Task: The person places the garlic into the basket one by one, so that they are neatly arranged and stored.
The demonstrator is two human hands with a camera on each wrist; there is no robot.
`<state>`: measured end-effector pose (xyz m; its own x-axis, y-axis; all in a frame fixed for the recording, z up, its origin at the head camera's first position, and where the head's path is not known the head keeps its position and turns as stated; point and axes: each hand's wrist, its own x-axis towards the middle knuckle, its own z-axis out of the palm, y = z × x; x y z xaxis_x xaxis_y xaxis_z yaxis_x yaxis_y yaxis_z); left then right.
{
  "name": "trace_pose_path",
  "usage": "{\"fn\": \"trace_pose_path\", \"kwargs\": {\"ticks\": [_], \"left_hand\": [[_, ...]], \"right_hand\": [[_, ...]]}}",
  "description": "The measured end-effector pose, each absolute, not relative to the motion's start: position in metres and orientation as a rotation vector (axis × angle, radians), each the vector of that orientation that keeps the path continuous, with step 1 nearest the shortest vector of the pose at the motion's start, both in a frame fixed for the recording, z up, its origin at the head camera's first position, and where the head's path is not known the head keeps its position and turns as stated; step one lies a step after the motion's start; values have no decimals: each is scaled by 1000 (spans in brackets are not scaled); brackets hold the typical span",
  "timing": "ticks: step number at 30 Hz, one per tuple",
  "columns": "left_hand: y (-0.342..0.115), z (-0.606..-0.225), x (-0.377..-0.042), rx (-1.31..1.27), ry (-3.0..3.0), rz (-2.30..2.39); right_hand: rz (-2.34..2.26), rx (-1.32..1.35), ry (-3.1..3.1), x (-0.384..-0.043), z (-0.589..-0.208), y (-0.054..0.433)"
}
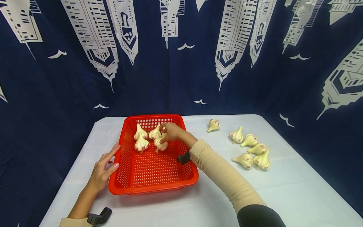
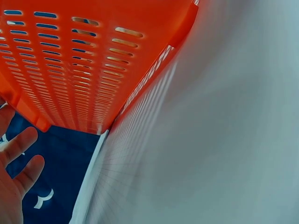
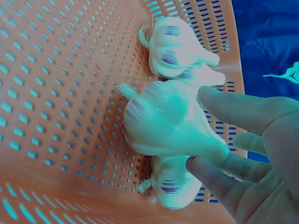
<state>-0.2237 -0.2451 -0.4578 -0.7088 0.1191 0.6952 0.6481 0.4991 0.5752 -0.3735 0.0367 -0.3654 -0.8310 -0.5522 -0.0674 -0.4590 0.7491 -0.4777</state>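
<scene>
Only the right wrist view clearly shows the cream, purple-streaked garlic bulb [image 3: 161,119] gripped by the curled right hand [image 1: 171,131] inside the red plastic basket [image 1: 154,168]; the left hand [image 1: 102,167], fingers extended, touches its rim.

Cloth [image 1: 170,78], dark blue, upright behind the table and in view at both its sides, bears white towers [image 1: 93,28], printed spire-down, and small white bird-like marks [image 1: 57,55]. Table [image 1: 306,192], white-topped, far corners rounded, carries soft grey shadows on its surface.
</scene>
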Motion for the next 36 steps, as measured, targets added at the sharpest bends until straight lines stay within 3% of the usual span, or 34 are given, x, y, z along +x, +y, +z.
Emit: {"fn": "trace_pose_path", "kwargs": {"ticks": [36], "left_hand": [[-246,-458,-224,-613,-2172,-1188]], "right_hand": [[-597,-785,2872,-385,-333,80]]}}
